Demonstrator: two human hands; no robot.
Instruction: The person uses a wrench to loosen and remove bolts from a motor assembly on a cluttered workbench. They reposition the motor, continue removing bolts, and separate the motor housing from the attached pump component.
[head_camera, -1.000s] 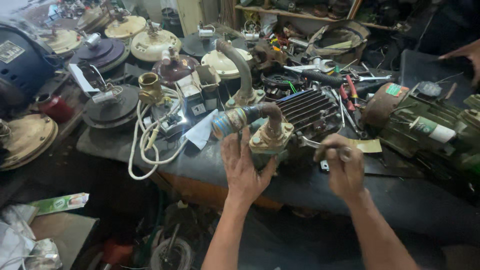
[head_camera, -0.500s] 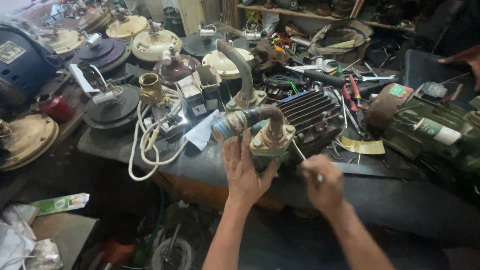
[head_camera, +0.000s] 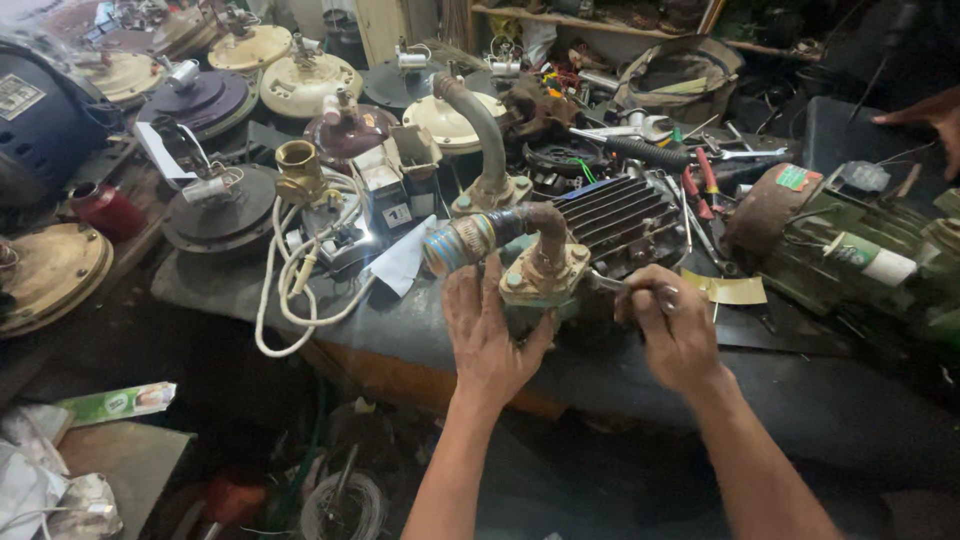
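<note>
left hand (head_camera: 492, 335) flat against pump head (head_camera: 540, 275), fingers spread, bracing not clamped; right hand (head_camera: 672, 330) closed round metal tool (head_camera: 610, 285); since half a second ago that hand has come up from below bench edge and tool tip now meets pump's flange, just right of left hand; looks like fastener work underway; finned motor (head_camera: 620, 210) sits behind grip

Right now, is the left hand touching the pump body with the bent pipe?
Touching. The head view shows the left hand pressed flat against the front of the pump body, its fingertips just under the bent pipe, with no gap visible.
</note>
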